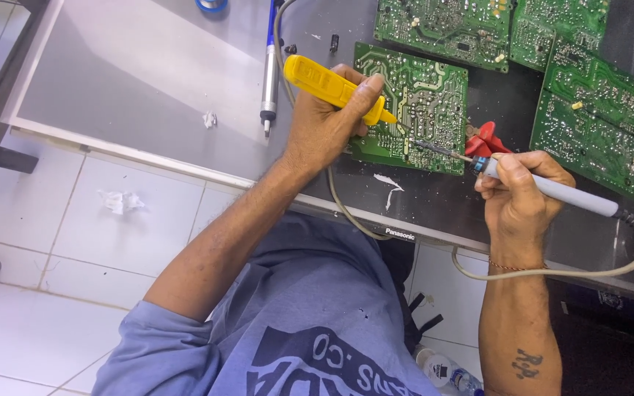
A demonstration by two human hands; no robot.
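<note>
While we hold both tools on the joint:
left hand (324, 128): fingers closed around yellow desoldering pump (335, 88), nozzle at the board.
right hand (519, 194): clamped on soldering iron (552, 189), tip touching green circuit board (414, 110), which lies flat on the worktop (148, 66).
advice: we'd keep the nozzle just beside the tip, both wrists steady.

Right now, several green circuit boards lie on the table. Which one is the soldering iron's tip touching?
The smallest board, nearest the table edge, between the hands: the soldering iron tip meets its lower right corner. The other boards lie untouched.
</note>
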